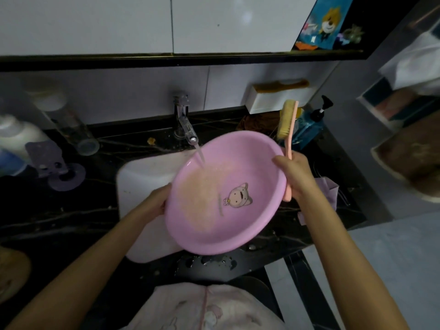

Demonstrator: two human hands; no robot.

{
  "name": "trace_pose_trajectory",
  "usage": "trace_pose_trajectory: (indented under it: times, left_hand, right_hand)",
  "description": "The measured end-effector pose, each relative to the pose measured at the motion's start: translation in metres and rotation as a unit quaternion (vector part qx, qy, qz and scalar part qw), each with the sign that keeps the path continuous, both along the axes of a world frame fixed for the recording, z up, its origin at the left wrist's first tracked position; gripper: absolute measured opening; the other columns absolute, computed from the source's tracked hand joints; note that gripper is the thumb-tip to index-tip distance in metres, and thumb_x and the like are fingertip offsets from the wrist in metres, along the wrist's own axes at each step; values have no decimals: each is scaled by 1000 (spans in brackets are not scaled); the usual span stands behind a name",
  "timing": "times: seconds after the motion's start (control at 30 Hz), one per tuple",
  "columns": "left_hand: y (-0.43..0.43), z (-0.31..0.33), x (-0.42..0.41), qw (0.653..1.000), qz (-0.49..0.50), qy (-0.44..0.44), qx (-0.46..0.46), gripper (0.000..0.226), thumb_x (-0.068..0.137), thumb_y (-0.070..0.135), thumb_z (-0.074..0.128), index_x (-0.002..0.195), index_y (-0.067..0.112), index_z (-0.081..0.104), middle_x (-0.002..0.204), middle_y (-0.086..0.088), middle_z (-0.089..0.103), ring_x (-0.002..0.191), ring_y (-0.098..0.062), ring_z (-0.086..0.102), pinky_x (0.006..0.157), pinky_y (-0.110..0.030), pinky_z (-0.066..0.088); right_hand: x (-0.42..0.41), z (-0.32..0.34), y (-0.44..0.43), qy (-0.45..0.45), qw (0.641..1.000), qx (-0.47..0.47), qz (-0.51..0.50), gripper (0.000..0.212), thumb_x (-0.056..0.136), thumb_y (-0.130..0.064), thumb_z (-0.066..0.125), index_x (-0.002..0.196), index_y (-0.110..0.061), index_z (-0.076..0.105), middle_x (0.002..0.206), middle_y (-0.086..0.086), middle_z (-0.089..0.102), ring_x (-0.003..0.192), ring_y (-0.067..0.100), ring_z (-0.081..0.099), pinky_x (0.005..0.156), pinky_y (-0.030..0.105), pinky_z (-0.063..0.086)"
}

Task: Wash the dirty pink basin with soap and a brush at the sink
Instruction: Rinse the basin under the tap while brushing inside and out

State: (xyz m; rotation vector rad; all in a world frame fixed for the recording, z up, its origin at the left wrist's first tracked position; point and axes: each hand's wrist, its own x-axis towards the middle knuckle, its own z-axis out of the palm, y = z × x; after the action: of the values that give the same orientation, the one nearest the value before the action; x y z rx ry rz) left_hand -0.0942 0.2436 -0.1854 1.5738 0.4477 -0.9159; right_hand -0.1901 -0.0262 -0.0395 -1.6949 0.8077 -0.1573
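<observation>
Pink basin [228, 194] tilted under the running tap [185, 125]

You're holding the basin tipped over the white sink [142, 182], and the water [200, 154] lands on its inner wall. Your left hand [154, 201] grips the left rim, fingers curled behind it. Your right hand [292, 172] is wrapped round the brush [287, 125] handle against the right rim, with the bristle head sticking up near a blue pump bottle [309, 125].

Glossy plastic pink basin [238, 217], chrome faucet [184, 122]

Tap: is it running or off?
Running. A stream of water falls from the tap into the basin held over the sink.
</observation>
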Motion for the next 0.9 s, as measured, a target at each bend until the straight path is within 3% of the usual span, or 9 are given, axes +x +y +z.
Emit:
trace_pose_trajectory:
  times: [0.13,0.23,0.3,0.37,0.43,0.53,0.6,0.7,0.9]
  left_hand:
    - [-16,-15,-10,997,4,37,-71,43,101,41,28,118,11,53,92,-12,60,79,-23,56,71,-31,46]
    - [-26,-24,-18,998,-4,26,-61,38,101,40,30,121,13,50,94,-9,60,85,-22,57,87,-34,45]
    - [-31,-27,-17,999,-12,7,-45,44,99,42,36,126,9,49,110,-11,57,98,-24,55,92,-35,41]
    - [-34,-26,-15,999,-14,-5,-30,47,98,42,39,128,7,49,119,-11,54,102,-23,53,90,-34,41]
    - [-38,-26,-12,999,-29,-34,-10,44,99,36,41,129,6,49,126,-12,53,105,-23,52,90,-33,40]
    - [-48,-21,-7,990,-69,-115,39,37,99,23,42,130,5,50,128,-5,51,118,-23,49,95,-28,36]
    - [-55,-18,-4,979,-108,-167,48,38,98,19,43,131,3,49,130,2,46,122,-17,44,95,-22,32]
    - [-63,-17,-4,961,-155,-222,60,50,98,21,43,145,7,31,151,-7,30,138,-21,32,113,-30,25]
    - [-93,-8,-12,907,-221,-340,112,67,96,29,46,151,15,10,158,-13,8,145,-25,11,115,-32,16]
  right_hand:
    - [11,19,12,-69,994,-58,57,14,83,-1,55,93,-7,63,83,14,63,72,27,61,62,28,56]
    - [12,29,21,-111,983,-107,104,20,80,-7,57,98,-10,64,92,31,62,73,43,59,68,45,55]
    - [12,39,26,-131,974,-137,123,22,84,-1,57,94,-20,63,93,34,60,70,38,58,70,49,53]
    - [12,47,25,-145,965,-170,136,25,87,2,56,93,-21,63,87,32,60,68,27,56,68,45,52]
    - [10,53,22,-141,955,-210,153,29,86,2,57,92,-26,62,73,19,59,63,21,54,63,42,51]
    - [3,58,22,-155,934,-263,187,39,81,-4,56,95,-40,60,67,11,58,56,28,55,58,43,51]
    - [-2,58,22,-175,915,-302,201,43,78,-8,53,109,-36,60,66,10,58,56,32,53,54,45,49]
    - [-6,52,25,-194,894,-348,204,52,79,-8,52,129,-24,55,67,9,59,53,28,51,50,45,47]
    - [-14,52,29,-222,845,-440,209,59,80,-15,48,138,-16,46,75,7,65,53,19,54,49,31,45]
